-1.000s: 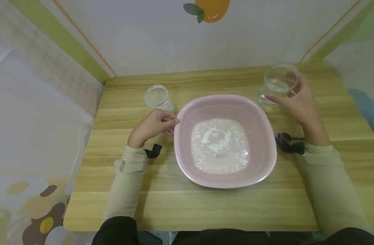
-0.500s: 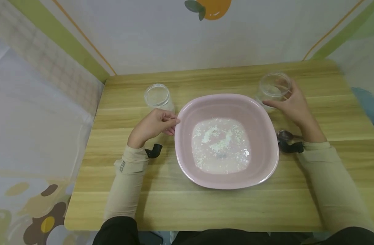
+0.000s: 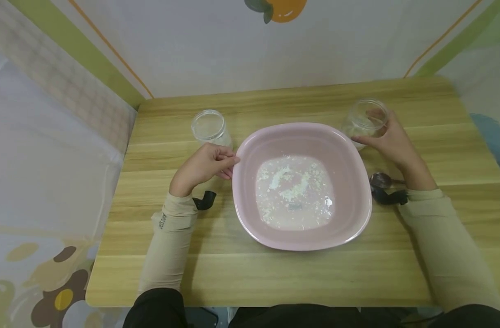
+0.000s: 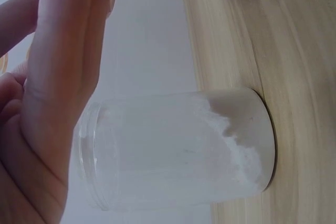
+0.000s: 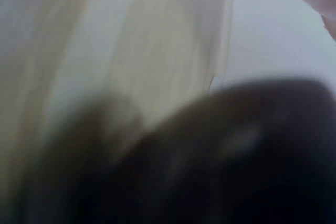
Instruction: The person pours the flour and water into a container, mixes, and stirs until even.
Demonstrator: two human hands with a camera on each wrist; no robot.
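A pink square bowl [image 3: 353,173] sits mid-table with milky liquid and white clumps of powder [image 3: 293,184] in its bottom. My left hand [image 3: 205,166] pinches the bowl's left rim with curled fingers. Just behind that hand stands a clear jar [image 3: 209,126], which in the left wrist view shows as a jar [image 4: 178,150] with white powder at its base, beside my left hand [image 4: 58,77]. My right hand [image 3: 391,141] wraps around a second clear jar [image 3: 362,119] standing on the table at the bowl's back right corner. The right wrist view is a dark blur.
A dark spoon [image 3: 380,180] lies on the wooden table [image 3: 274,278] right of the bowl, partly under my right wrist. Patterned walls close in the back and both sides of the table.
My right hand has brought the clear jar down and slightly left until it stands on the table. My left hand has stayed on the bowl's rim.
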